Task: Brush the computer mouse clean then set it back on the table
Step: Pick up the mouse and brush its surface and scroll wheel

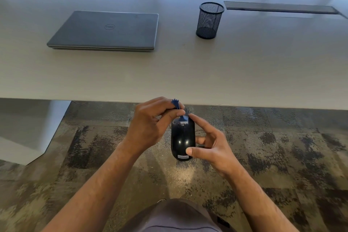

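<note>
Off the surface (pixel 188 73) edge, above carpet: my right hand (pixel 212 149) clasps mouse (pixel 182 140), left hand (pixel 148 128) pinches blue brush (pixel 181 117) at its front — brushing step underway; next: finish strokes, set mouse back on surface.

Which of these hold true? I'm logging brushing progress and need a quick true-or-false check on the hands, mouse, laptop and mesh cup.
1. The right hand holds the glossy black computer mouse. True.
2. The mouse rests on the pale table. False: it is held above the carpet.
3. The left hand pinches the small blue brush. True.
4. The grey laptop is open. False: closed.
5. The black mesh cup lies tipped over. False: upright.
</note>
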Demonstrator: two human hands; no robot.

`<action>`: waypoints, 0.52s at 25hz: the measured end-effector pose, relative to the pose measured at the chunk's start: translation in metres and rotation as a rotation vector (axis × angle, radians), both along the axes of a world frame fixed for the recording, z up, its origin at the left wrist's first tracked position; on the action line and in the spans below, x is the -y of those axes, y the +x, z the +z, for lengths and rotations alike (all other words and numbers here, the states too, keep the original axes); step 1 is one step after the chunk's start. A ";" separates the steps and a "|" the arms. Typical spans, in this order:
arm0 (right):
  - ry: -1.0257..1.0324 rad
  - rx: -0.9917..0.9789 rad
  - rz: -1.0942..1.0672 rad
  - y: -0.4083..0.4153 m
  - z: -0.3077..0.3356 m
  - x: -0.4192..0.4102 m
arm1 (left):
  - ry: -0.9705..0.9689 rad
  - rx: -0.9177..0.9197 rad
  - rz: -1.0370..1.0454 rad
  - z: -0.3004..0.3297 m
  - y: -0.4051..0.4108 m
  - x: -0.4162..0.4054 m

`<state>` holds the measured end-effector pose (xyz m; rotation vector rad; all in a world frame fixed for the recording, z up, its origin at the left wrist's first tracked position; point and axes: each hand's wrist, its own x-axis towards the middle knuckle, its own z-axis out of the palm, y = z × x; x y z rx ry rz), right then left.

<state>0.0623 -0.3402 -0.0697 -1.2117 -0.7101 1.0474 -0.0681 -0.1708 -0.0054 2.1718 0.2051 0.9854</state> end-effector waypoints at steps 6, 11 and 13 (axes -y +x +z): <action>0.000 -0.007 -0.012 0.003 -0.001 0.005 | -0.111 -0.002 0.093 -0.002 -0.006 -0.008; 0.008 0.001 -0.009 0.000 0.000 0.001 | -0.020 0.038 -0.034 -0.001 0.002 0.005; 0.007 -0.002 -0.005 0.000 0.001 0.000 | -0.003 0.037 -0.044 -0.005 0.003 0.005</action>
